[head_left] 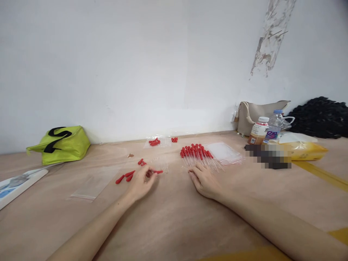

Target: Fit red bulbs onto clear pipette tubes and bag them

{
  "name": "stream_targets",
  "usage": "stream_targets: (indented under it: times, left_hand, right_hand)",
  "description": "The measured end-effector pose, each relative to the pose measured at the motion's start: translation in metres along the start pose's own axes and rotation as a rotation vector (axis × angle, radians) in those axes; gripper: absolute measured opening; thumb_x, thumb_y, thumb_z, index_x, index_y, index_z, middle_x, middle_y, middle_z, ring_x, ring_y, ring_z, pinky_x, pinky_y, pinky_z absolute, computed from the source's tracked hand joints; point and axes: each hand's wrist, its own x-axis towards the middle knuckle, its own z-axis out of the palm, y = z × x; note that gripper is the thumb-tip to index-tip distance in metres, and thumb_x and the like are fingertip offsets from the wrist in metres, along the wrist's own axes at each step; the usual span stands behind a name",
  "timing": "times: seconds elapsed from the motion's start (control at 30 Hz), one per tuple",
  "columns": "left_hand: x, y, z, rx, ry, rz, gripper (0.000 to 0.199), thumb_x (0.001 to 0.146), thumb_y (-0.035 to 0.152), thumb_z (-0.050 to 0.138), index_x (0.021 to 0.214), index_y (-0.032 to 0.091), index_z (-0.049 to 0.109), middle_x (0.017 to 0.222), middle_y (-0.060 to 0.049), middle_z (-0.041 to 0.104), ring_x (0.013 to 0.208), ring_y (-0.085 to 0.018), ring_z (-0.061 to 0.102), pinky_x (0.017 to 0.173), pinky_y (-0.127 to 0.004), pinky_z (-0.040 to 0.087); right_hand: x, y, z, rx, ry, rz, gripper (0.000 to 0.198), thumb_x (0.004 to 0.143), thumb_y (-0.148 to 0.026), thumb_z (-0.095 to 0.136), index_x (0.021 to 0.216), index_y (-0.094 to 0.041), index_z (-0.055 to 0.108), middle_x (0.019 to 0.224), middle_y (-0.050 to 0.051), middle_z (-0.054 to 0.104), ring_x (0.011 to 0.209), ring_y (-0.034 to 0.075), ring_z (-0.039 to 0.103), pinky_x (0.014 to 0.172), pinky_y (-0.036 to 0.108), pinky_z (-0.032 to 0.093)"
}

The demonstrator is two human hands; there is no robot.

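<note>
My left hand (143, 181) pinches a red rubber bulb (158, 172) between thumb and fingers. Beside it on the brown-covered table lie several loose red bulbs (129, 174), and a row of clear thin tubes (161, 164) is just behind its fingertips. My right hand (203, 179) rests low at the near edge of a pile of droppers (196, 154), red bulbs fitted on clear tubes. Its fingers are curled together; whatever they hold, if anything, is hidden.
Bags of red bulbs (154, 142) and tubes lie near the wall. Clear zip bags (224, 153) sit right of the droppers, another zip bag (94, 184) at left. Farther out are a green bag (65, 145), bottles (259, 130), a yellow packet (307, 150) and a beige bag (261, 112).
</note>
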Motion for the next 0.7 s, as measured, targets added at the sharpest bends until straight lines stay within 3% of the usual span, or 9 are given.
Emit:
stream_targets:
  times: [0.07,0.17,0.27,0.4,0.7]
  left_hand:
    - [-0.009,0.011,0.009,-0.067,-0.113,0.096,0.01,0.079,0.023,0.046,0.082,0.018,0.054,0.071,-0.001,0.058,0.064,-0.014,0.056,0.057,-0.024,0.043]
    - [-0.018,0.018,0.016,-0.093,-0.169,0.132,0.017,0.079,0.021,0.047,0.092,0.019,0.056,0.075,-0.002,0.058,0.063,-0.013,0.054,0.058,-0.025,0.043]
    - [-0.018,0.02,0.017,-0.067,-0.194,0.161,0.023,0.079,0.024,0.05,0.101,0.021,0.059,0.089,-0.004,0.057,0.075,-0.015,0.055,0.068,-0.028,0.044]
    - [-0.014,0.023,0.018,-0.099,-0.178,0.154,0.019,0.083,0.028,0.047,0.086,0.022,0.065,0.09,-0.004,0.057,0.082,-0.017,0.054,0.072,-0.029,0.043]
    - [-0.018,0.028,0.021,-0.279,-0.189,0.07,0.018,0.088,0.03,0.038,0.089,0.019,0.053,0.081,0.0,0.059,0.075,-0.014,0.054,0.067,-0.025,0.042]
  right_hand:
    - [-0.003,0.0,-0.002,0.022,0.014,-0.004,0.022,0.088,-0.021,0.032,0.09,-0.018,0.054,0.088,0.005,0.055,0.079,0.015,0.05,0.073,0.029,0.032]
    - [-0.003,0.0,-0.001,0.037,0.014,-0.012,0.023,0.088,-0.022,0.033,0.089,-0.018,0.055,0.088,0.005,0.056,0.079,0.014,0.05,0.074,0.029,0.031]
    - [-0.003,-0.001,0.002,0.052,0.0,-0.04,0.022,0.087,-0.022,0.035,0.089,-0.018,0.057,0.087,0.005,0.057,0.08,0.014,0.051,0.076,0.03,0.031]
    - [-0.003,-0.008,0.006,0.085,-0.016,-0.092,0.02,0.086,-0.022,0.038,0.087,-0.018,0.058,0.084,0.004,0.058,0.078,0.014,0.051,0.077,0.031,0.03]
    - [-0.001,-0.024,0.009,0.231,-0.017,-0.13,0.02,0.085,-0.023,0.041,0.09,-0.019,0.06,0.081,0.003,0.061,0.075,0.013,0.053,0.076,0.031,0.03]
